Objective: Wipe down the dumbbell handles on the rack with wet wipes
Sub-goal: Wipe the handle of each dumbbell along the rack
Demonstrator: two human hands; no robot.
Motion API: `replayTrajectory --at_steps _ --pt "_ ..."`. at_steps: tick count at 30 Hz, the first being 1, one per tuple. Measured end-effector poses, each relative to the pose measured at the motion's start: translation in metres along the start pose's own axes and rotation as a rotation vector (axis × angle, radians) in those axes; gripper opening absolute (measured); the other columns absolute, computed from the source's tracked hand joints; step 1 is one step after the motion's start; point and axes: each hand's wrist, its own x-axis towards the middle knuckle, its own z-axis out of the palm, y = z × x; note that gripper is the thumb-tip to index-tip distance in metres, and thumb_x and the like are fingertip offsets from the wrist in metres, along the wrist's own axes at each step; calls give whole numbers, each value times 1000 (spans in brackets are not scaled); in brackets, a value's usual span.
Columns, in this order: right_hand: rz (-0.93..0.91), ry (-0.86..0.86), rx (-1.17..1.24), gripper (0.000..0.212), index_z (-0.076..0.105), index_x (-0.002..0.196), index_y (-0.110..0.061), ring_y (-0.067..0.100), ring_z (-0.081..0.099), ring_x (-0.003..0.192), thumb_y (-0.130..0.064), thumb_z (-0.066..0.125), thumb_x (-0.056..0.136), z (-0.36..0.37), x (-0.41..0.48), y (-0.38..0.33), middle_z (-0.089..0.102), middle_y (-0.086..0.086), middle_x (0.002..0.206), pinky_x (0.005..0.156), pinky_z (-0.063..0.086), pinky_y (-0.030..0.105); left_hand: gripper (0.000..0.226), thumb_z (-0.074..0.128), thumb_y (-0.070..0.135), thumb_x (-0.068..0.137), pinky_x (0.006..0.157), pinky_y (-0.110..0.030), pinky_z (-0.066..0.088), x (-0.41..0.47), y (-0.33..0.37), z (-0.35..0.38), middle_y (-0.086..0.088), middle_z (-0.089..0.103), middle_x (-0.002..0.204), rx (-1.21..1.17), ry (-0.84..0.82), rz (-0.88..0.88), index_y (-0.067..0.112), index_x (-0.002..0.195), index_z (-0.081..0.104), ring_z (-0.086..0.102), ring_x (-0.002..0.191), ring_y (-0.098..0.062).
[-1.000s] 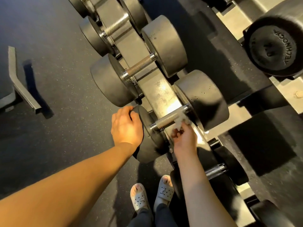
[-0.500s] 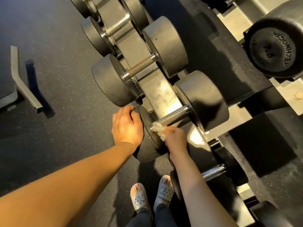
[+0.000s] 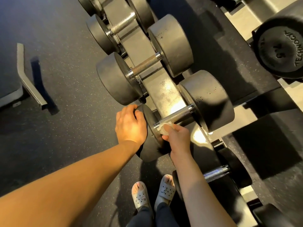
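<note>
Head view, looking down. My landmark for these notes is the dumbbell [image 3: 208, 102] lying across the rack [image 3: 164, 92] at mid-frame.

- Left hand [image 3: 131, 125]: I see it gripping the dumbbell's near disc, fingers curled over the rim.
- Right hand [image 3: 177, 138]: closed on a white wipe [image 3: 162, 129], pinched between thumb and fingers.
- The wipe is pressed against the dumbbell's handle [image 3: 178, 116] at the end next to the near disc. The rest of the handle, toward the far disc, shows bare knurled metal.
- The hands are apart, one on each side of the near disc.

Around the dumbbell:
- Beyond it along the rack lies a second dumbbell [image 3: 172, 45] of similar size, with its handle uncovered.
- Nearer than it, toward the lower right, a smaller dumbbell [image 3: 214, 173] has a handle catching bluish light.
- To its right, on another tier, a large weight [image 3: 282, 48] carries raised lettering that I can only partly read.
- To its left is a dark speckled floor [image 3: 65, 79].
- Below it in the picture are two feet in grey sandals [image 3: 141, 197].
</note>
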Motion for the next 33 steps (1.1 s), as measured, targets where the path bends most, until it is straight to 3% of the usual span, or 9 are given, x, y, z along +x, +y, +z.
replayTrajectory --at_steps 4,7,9,14,18,20,25,29,33 --pt "-280 13 -200 9 70 98 -19 14 72 81 -10 69 94 -13 -6 -11 70 1 99 75 61 26 34 40 25 105 91 -32 35 -1 0 -1 1 63 128 -13 0 -2 20 129 62 46 122 -21" --pt "-928 -29 -929 13 73 102 -13 16 59 95 -11 62 94 -9 13 -25 63 0 106 85 52 31 34 40 25 105 92 -32 35 -2 2 -2 3 63 129 -22 2 -2 21 129 63 45 123 -19" --pt "-1145 -175 -1447 19 71 106 -13 21 55 101 -13 59 93 1 24 -32 63 3 109 92 45 35 34 40 25 105 95 -32 37 -3 3 -3 3 63 130 -27 0 -2 21 130 63 45 125 -19" --pt "-1004 -519 -1819 20 62 108 -11 30 60 100 -17 45 100 19 32 -45 65 9 107 89 40 38 36 40 26 105 95 -32 36 -2 2 -4 1 62 133 -9 -8 -5 20 133 62 44 126 -19" --pt "-755 -658 -2003 18 60 113 -12 30 62 103 -19 50 100 26 51 -73 65 10 111 85 46 38 37 40 26 105 96 -33 38 -2 3 -4 0 62 132 -10 -9 3 19 134 61 45 125 -19" --pt "-748 -654 -2079 11 61 106 -14 27 63 101 -19 55 99 29 57 -83 65 9 106 82 50 35 36 40 26 105 93 -30 36 -3 2 -4 1 62 131 -16 -6 5 20 133 61 45 124 -18" --pt "-725 -314 -2091 10 60 101 -18 23 54 82 -18 64 92 23 51 -88 51 0 81 71 43 32 36 40 27 105 92 -30 35 -2 0 -2 2 63 129 -27 -6 7 20 132 62 45 124 -17" --pt "-825 -510 -1866 4 55 99 -13 29 60 92 -15 52 98 21 33 -58 63 7 98 75 34 33 37 40 28 105 97 -37 41 -3 1 -3 1 62 131 -23 -17 0 20 134 61 45 126 -18" --pt "-958 -540 -1861 9 51 93 -23 25 61 92 -18 54 99 16 35 -61 56 -1 87 77 33 33 36 39 28 105 100 -39 41 -3 2 -4 1 62 130 -24 -21 -4 20 134 60 45 126 -19"
